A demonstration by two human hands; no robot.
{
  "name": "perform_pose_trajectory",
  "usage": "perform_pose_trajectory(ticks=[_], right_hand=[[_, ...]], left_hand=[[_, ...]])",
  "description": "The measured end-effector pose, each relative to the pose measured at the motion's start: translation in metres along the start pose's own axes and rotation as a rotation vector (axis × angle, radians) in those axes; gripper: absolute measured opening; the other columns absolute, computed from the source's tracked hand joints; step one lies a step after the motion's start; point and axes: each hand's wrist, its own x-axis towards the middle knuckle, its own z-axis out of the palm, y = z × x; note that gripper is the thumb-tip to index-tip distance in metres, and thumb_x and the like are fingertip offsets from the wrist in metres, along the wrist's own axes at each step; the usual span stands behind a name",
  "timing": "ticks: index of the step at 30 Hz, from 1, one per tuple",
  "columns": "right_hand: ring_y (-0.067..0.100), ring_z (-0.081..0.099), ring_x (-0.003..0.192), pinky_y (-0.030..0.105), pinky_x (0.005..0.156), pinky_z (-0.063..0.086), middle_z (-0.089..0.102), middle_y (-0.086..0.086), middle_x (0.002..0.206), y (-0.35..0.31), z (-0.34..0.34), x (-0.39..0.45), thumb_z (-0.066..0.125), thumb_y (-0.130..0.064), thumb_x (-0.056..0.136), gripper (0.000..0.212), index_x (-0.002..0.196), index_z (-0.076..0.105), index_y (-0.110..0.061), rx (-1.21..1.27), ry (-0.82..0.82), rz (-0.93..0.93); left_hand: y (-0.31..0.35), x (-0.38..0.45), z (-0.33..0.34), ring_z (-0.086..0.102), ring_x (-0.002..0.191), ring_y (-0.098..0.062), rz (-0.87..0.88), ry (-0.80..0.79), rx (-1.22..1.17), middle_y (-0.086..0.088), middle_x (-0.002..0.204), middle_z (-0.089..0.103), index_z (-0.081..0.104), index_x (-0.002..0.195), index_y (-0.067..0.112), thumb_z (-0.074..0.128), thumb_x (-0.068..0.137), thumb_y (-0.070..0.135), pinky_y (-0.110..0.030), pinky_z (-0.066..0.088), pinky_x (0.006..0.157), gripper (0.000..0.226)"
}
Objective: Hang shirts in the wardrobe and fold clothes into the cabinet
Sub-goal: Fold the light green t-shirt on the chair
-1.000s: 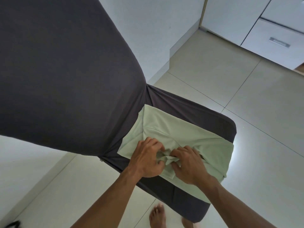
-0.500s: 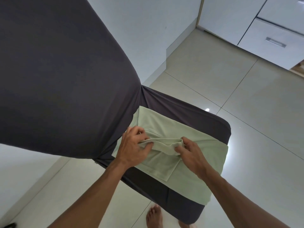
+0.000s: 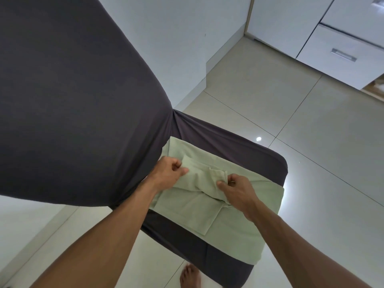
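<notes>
Garment: a pale green, soft cotton garment (image 3: 209, 196), partly folded, lies flat on the seat of a chair under a dark grey stretch-fabric cover (image 3: 239, 146), the seat serving as a folding surface at working height.

Fold in hand: a raised, bunched strip of the cloth runs across the garment's middle between the two hands, apparently being drawn out sideways so it can be laid flat; what part of the garment it is cannot be told.

Left hand: the left hand (image 3: 168, 173) pinches one end of that strip, fingers curled and thumb pressed onto the cloth, close against the chair's backrest.

Right hand: the right hand (image 3: 236, 190) pinches the other end between thumb and curled fingers, the pair well placed to keep the strip taut.

Overhang: the garment's right edge drapes over the seat's side, so it could slide if tugged hard.

Destination: white cabinet drawers with a recessed metal handle (image 3: 342, 55) stand across the glossy beige tiled floor (image 3: 291, 104), well apart from the chair.

Below: a bare foot (image 3: 190, 277) stands just beside the seat's near edge.
</notes>
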Motion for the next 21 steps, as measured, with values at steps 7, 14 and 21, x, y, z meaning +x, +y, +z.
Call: perform_pose_trajectory(ticks=[7,14,21], right_hand=[[0.021,0.06,0.085,0.041,0.08,0.052,0.06,-0.005,0.087,0.006,0.001,0.011,0.055,-0.037,0.099,0.018,0.103,0.054,-0.019,-0.125,0.203,-0.119],[0.012,0.056,0.086,0.031,0.072,0.05,0.057,-0.009,0.096,0.032,-0.008,-0.016,0.067,-0.026,0.085,0.038,0.116,0.046,-0.025,-0.298,0.356,-0.323],[0.01,0.048,0.092,0.023,0.07,0.044,0.048,-0.017,0.107,0.103,-0.05,-0.053,0.067,-0.032,0.076,0.044,0.116,0.048,-0.025,-0.657,0.278,-0.285]], left_hand=[[0.006,0.012,0.011,0.057,0.069,-0.021,0.044,0.174,0.183,0.003,0.071,0.061,0.051,0.095,0.019,0.053,0.098,0.046,-0.036,0.046,0.064,0.027],[0.004,0.007,0.032,0.06,0.106,-0.032,-0.048,0.176,0.466,-0.006,0.113,0.066,0.042,0.114,0.021,0.055,0.097,0.04,-0.047,0.043,0.095,0.029],[0.033,-0.03,0.06,0.054,0.092,-0.019,0.725,0.256,0.604,0.002,0.1,0.056,0.059,0.106,0.019,0.065,0.075,0.029,-0.039,0.047,0.082,0.033]])
